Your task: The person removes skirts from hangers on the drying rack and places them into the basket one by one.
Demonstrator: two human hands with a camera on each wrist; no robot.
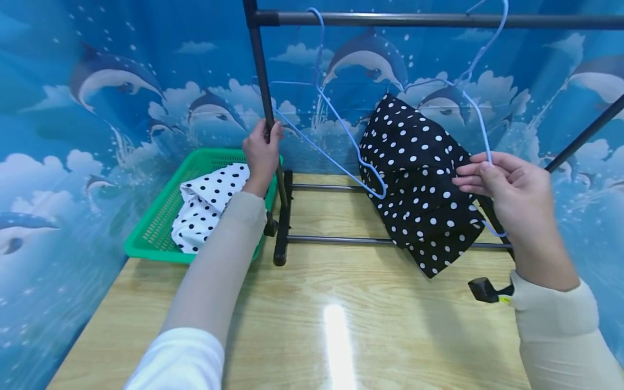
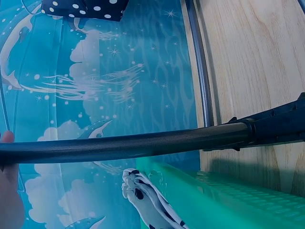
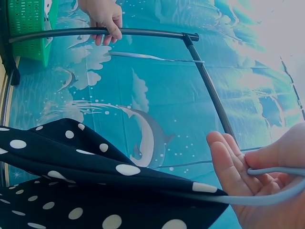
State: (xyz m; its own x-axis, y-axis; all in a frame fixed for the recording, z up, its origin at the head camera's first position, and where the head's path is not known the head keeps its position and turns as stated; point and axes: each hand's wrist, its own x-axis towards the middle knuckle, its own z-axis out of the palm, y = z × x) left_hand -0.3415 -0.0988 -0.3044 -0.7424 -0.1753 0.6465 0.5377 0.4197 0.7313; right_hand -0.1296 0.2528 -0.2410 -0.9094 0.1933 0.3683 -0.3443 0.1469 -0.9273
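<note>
We see the right hand (image 1: 507, 189) pinching the lower run of a pale blue wire hanger (image 1: 480, 116), thumb and fingertips closed on the wire just beside the right edge of the black polka-dot cloth (image 1: 421, 189) that drapes over it. The hanger's hook rides on the top rail (image 1: 439, 20), so the cloth hangs up and to the left of that hand, its long axis slanting from far upper left down to near lower right, above the wooden surface (image 1: 317, 325). The left hand (image 1: 261, 154) is curled round the rack's left upright (image 1: 260, 81), well apart from the cloth; the right hand is plainly the nearer one. A second, bare hanger (image 1: 336, 116) hangs between the two hands. Left of the upright sits a green basket (image 1: 156, 227) holding a white polka-dot cloth (image 1: 205, 203).
</note>
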